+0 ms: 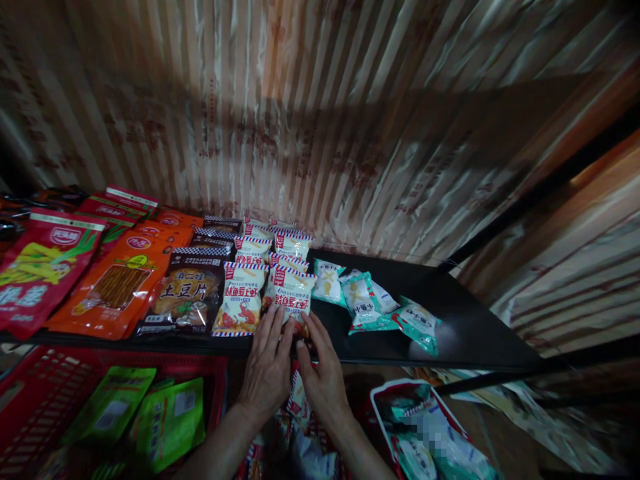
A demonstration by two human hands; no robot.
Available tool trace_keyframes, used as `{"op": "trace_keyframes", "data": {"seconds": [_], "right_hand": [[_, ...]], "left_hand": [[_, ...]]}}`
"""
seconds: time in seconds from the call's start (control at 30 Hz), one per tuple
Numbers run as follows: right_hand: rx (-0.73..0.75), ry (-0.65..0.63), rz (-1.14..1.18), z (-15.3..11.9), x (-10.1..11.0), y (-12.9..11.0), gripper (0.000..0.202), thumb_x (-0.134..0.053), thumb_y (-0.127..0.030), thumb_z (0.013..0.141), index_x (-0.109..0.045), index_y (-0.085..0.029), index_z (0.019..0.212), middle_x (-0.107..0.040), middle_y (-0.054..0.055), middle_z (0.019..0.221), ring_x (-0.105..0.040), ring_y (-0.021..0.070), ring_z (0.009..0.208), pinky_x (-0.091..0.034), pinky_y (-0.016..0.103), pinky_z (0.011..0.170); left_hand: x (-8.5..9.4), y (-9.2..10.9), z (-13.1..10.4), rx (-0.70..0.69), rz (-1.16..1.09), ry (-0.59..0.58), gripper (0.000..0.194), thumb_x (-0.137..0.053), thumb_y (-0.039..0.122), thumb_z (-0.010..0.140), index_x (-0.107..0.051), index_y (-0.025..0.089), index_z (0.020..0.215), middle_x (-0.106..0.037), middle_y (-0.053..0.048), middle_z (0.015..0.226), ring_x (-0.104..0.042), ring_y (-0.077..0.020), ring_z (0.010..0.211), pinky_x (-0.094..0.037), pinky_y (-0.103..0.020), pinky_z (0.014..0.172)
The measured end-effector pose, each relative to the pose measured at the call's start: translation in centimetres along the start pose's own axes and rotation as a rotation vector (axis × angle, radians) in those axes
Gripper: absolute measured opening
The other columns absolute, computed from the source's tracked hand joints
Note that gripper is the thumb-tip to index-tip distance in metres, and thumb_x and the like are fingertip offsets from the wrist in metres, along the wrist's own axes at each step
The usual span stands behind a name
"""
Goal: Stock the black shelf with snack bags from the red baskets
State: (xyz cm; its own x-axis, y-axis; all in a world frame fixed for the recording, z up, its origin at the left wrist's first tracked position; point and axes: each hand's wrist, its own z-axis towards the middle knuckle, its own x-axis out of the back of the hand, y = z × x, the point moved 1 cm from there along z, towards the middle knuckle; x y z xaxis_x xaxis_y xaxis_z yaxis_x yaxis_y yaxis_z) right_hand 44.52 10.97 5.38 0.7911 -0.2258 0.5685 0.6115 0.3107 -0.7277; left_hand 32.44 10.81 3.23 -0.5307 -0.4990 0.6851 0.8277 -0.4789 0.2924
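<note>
White snack packet (291,294) is laid at the black shelf's (465,327) front edge, long axis running away from the person; left hand (267,363) and right hand (323,373) are pressed flat, fingers extended, on its near end.

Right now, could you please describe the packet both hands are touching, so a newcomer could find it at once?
Look along the black shelf to the row of snack packets. The packet lies at the front edge under the left hand and right hand. It is white with red-and-blue striped borders, the rightmost of its kind, beside the teal packets.
</note>
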Motion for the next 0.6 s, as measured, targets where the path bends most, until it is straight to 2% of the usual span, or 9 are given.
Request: {"op": "trace_keyframes", "data": {"seconds": [0.13,0.33,0.47,0.6], "right_hand": [[0.067,0.034,-0.002,0.1,-0.2,-0.1,0.041,-0.044,-0.029,0.089,-0.049,-0.024,0.129,-0.048,0.009,0.135,-0.046,0.0228,0.123,-0.041,0.043,0.101],[0.075,0.020,-0.066,-0.2,-0.8,0.8,0.042,-0.045,-0.028,0.088,-0.048,-0.023,0.130,-0.051,0.009,0.132,-0.045,0.0234,0.124,-0.041,0.045,0.101],[0.075,0.030,-0.082,-0.4,-0.9,1.0,0.042,-0.044,-0.028,0.088,-0.047,-0.023,0.130,-0.047,0.010,0.135,-0.044,0.0230,0.124,-0.040,0.045,0.101],[0.093,0.046,-0.077,-0.8,-0.7,0.9,0.043,-0.044,-0.027,0.088,-0.046,-0.024,0.131,-0.049,0.010,0.132,-0.046,0.0230,0.122,-0.042,0.044,0.099]], "left_hand": [[-0.1,-0.3,-0.1,0.019,0.004,0.010,0.051,-0.040,0.007,0.086,-0.032,0.010,0.136,-0.029,-0.019,0.146,-0.012,-0.0285,0.139,-0.034,-0.049,0.105],[-0.3,-0.5,-0.3,0.017,0.029,-0.017,0.054,-0.039,0.005,0.085,-0.030,0.010,0.138,-0.030,-0.018,0.146,-0.013,-0.0285,0.139,-0.032,-0.050,0.106],[-0.1,-0.3,-0.2,0.023,0.027,0.005,0.055,-0.041,0.004,0.084,-0.029,0.010,0.138,-0.019,-0.019,0.150,-0.012,-0.0303,0.139,-0.032,-0.051,0.106],[0.1,-0.1,-0.1,0.032,0.030,0.024,0.059,-0.040,0.004,0.084,-0.024,0.014,0.141,-0.012,-0.017,0.152,-0.013,-0.0298,0.139,-0.035,-0.049,0.104]]}}
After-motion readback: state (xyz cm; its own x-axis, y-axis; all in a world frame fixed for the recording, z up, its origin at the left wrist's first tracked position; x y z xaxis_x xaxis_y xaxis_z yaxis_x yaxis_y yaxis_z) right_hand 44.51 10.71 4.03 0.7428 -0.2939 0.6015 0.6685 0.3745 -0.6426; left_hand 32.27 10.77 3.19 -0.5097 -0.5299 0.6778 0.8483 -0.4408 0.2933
